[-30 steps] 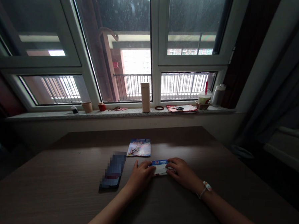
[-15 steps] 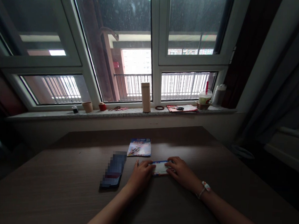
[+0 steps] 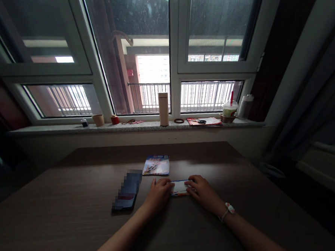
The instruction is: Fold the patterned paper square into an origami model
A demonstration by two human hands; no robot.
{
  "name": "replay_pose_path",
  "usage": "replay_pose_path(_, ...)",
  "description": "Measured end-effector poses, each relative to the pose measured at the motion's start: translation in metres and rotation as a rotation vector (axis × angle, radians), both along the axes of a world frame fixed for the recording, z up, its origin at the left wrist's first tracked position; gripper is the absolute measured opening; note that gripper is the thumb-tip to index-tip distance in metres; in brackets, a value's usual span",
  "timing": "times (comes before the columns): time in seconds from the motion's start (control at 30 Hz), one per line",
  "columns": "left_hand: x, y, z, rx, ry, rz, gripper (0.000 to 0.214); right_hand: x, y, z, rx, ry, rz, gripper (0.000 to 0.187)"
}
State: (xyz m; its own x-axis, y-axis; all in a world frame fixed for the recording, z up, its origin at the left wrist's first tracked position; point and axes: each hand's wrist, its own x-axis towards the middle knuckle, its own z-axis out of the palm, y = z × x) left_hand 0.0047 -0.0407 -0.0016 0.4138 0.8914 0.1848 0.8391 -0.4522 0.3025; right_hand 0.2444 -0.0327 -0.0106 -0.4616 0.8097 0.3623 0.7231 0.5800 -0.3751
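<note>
The printed leaflet has turned slightly away from us, its blue far band now a thin line. On the table, our left hand and right hand touch its opposite ends; whether they pinch, we cannot tell.

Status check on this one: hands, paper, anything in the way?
Left hand and right hand on opposite ends of the paper. Paper on the table. Phone left of left hand, printed sheets beyond; neither blocking.
</note>
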Motion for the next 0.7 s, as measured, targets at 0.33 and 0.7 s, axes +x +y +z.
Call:
replay_pose_path(0.33, 0.001, 0.004, 0.000, 0.044, 0.015, -0.007, 0.031, -0.003, -0.003, 0.004, -0.006, -0.008, -0.014, 0.029)
replay_pose_path(0.7, -0.001, -0.006, 0.000, 0.066, 0.001, -0.038, 0.028, 0.001, -0.003, 0.003, -0.043, 0.007, 0.010, 0.030)
